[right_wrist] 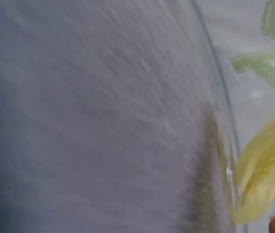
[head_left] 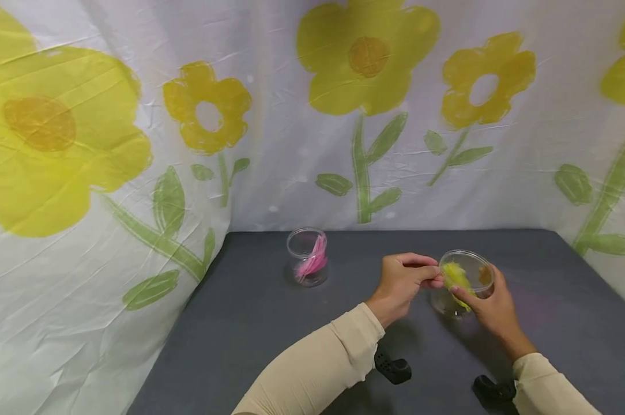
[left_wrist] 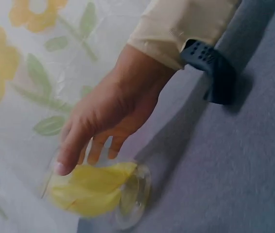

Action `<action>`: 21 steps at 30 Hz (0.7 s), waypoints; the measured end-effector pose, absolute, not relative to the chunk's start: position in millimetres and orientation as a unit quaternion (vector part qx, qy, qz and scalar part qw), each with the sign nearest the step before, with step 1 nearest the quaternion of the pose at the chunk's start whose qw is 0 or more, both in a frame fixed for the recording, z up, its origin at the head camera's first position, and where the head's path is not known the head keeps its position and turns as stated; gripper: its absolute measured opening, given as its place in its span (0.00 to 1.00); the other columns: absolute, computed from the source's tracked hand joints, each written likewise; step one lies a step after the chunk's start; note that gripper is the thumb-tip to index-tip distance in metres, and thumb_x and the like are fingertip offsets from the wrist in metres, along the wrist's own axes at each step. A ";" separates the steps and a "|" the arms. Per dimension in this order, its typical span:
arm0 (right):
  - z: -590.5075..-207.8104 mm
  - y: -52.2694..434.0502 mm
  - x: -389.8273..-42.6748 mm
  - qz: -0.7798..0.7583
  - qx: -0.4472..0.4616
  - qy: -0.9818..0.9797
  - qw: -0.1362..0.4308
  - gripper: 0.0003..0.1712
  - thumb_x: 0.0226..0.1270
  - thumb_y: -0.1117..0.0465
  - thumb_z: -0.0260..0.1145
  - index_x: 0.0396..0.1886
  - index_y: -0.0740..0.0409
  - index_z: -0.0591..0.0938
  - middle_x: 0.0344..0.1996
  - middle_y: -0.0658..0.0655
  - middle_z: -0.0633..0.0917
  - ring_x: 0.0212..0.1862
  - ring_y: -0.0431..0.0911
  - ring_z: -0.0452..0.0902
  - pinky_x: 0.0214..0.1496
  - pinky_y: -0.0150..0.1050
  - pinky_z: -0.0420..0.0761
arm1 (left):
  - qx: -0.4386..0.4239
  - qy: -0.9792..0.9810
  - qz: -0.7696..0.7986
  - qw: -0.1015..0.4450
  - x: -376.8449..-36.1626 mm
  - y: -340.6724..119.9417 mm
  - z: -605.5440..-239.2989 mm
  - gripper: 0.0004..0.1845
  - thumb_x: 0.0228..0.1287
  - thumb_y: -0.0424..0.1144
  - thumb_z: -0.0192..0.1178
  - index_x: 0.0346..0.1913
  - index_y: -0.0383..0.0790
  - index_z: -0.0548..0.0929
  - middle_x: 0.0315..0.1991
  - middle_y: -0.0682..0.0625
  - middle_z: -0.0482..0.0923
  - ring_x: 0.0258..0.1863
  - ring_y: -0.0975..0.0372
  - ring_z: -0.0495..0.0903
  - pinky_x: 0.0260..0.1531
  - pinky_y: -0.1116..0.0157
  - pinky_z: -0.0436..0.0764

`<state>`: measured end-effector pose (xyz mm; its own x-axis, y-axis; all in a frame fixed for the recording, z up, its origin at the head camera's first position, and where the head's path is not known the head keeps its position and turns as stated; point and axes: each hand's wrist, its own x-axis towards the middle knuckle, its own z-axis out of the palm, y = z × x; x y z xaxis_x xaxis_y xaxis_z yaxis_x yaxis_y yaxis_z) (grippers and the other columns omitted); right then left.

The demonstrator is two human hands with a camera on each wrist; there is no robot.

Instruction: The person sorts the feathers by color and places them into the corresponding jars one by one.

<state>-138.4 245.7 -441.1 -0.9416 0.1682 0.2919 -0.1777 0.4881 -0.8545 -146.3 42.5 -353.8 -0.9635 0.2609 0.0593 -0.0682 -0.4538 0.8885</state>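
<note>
A clear plastic cup (head_left: 465,281) with yellow feathers (head_left: 455,278) in it sits on the dark grey table (head_left: 250,323). My right hand (head_left: 491,305) grips the cup from the near right side. My left hand (head_left: 403,279) is at the cup's left rim, its fingertips pinching a yellow feather (left_wrist: 91,187). The left wrist view shows the curled fingers (left_wrist: 77,148) just above the feathers and the cup's rim (left_wrist: 137,194). The right wrist view is blurred and shows the cup's wall (right_wrist: 222,141) with a yellow feather (right_wrist: 266,170) behind it.
A second clear cup (head_left: 307,256) holding pink feathers stands further left on the table. White cloth printed with yellow flowers (head_left: 366,55) hangs behind and on both sides. Black wrist straps (head_left: 392,368) lie at both sleeves.
</note>
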 end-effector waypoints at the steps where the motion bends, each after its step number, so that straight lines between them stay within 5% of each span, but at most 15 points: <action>1: -439.9 248.6 -142.6 0.503 0.003 -0.848 0.169 0.54 0.62 0.54 0.71 0.75 0.66 0.47 0.61 0.74 0.65 0.51 0.61 0.68 0.33 0.23 0.71 | 0.095 0.511 0.849 0.093 -145.9 38.8 -352.4 0.06 0.54 0.17 0.63 0.33 0.27 0.86 0.26 0.40 0.82 0.21 0.59 0.83 0.31 0.59 0.84; 6: -436.0 262.5 -160.9 0.489 -0.005 -0.859 0.152 0.56 0.62 0.51 0.70 0.75 0.68 0.44 0.64 0.77 0.60 0.54 0.64 0.66 0.35 0.28 0.71 | 0.092 0.497 0.859 0.079 -143.3 25.3 -347.0 0.05 0.53 0.18 0.65 0.34 0.25 0.85 0.27 0.41 0.81 0.21 0.59 0.83 0.32 0.58 0.84; 9: -435.3 269.4 -169.2 0.485 -0.012 -0.864 0.134 0.58 0.63 0.48 0.69 0.75 0.67 0.40 0.66 0.77 0.58 0.57 0.67 0.64 0.45 0.46 0.75 | 0.089 0.492 0.862 0.078 -140.5 21.0 -345.2 0.05 0.53 0.18 0.65 0.33 0.26 0.85 0.27 0.40 0.82 0.21 0.58 0.83 0.32 0.58 0.84; 13: -433.2 278.3 -178.4 0.495 -0.017 -0.860 0.121 0.60 0.64 0.46 0.67 0.75 0.65 0.37 0.66 0.78 0.56 0.61 0.71 0.58 0.53 0.66 0.64 | 0.094 0.488 0.864 0.078 -137.5 19.1 -343.0 0.05 0.54 0.19 0.65 0.33 0.27 0.86 0.27 0.38 0.82 0.22 0.57 0.84 0.32 0.58 0.84; 21: -432.1 286.3 -185.1 0.492 -0.032 -0.861 0.126 0.60 0.63 0.43 0.67 0.75 0.65 0.38 0.67 0.77 0.56 0.62 0.70 0.58 0.54 0.67 0.63 | 0.099 0.478 0.869 0.074 -133.1 16.2 -342.6 0.05 0.54 0.18 0.65 0.34 0.26 0.86 0.28 0.37 0.82 0.22 0.57 0.84 0.33 0.58 0.83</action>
